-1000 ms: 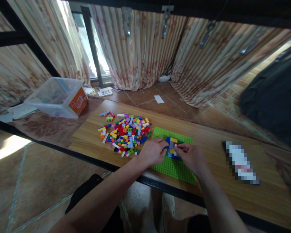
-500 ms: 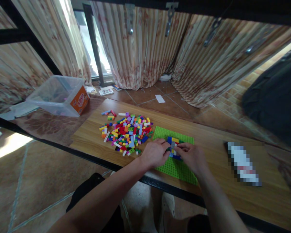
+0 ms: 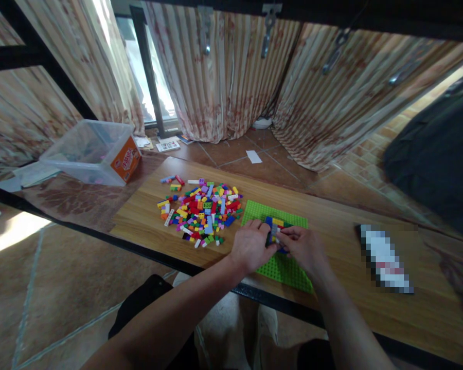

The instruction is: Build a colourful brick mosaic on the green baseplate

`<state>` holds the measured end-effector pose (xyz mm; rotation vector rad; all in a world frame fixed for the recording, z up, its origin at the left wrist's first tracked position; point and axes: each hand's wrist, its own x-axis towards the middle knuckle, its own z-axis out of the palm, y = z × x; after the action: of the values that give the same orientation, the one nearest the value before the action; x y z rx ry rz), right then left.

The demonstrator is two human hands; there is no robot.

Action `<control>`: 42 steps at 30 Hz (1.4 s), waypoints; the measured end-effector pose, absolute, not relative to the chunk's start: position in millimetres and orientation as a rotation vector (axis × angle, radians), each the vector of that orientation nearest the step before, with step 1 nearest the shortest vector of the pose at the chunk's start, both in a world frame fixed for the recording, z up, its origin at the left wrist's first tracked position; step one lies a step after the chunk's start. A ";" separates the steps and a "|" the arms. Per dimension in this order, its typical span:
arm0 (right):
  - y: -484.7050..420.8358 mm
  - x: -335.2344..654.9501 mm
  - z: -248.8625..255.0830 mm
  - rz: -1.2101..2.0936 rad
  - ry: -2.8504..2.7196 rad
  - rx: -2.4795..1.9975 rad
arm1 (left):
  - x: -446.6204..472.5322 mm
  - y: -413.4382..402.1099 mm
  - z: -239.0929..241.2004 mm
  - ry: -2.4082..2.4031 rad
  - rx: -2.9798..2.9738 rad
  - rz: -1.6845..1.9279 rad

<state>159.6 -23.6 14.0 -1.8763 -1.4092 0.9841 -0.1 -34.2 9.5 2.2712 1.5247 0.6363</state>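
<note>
Many bricks (image 3: 207, 205) strew a wooden table (image 3: 339, 257) before striped curtains (image 3: 219, 87).

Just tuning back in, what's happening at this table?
The person's left hand is against the left side of a multicoloured brick build on a green baseplate. The right hand has its fingertips at the right side; whether they pinch a separate brick is hidden. A heap of loose bricks lies to the left on the wooden table.

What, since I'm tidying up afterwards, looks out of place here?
A white rectangular sheet, apparently paper, lies alone on the brown tiled floor beyond the wooden tabletop, possibly dropped. The multicoloured plastic brick heap lies on the tabletop; no spill shows.
</note>
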 end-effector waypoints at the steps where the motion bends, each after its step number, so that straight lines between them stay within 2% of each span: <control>1: -23.4 159.0 14.4 0.991 -1.384 -1.872 | 0.1 -34.1 9.4 1.527 2.264 0.637; 16: -22.6 163.4 14.2 1.071 -1.359 -1.812 | -0.1 -34.8 14.4 1.550 2.245 0.598; 22: -12.9 178.3 29.8 0.708 -1.133 -1.804 | 1.9 -36.6 11.0 1.509 2.237 0.723; 26: -10.2 181.6 32.7 0.692 -0.976 -1.723 | 6.8 -43.3 9.3 1.429 2.358 0.762; 34: -12.1 178.1 24.8 0.675 -1.132 -1.754 | 13.4 -50.8 4.3 1.437 2.496 0.599; 42: -16.3 161.7 28.9 0.680 -1.294 -1.800 | 18.5 -48.2 7.4 1.487 2.547 0.581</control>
<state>161.7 -16.3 28.9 -1.8000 -1.2944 0.6799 18.5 -48.2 7.4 2.5470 1.4875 0.5806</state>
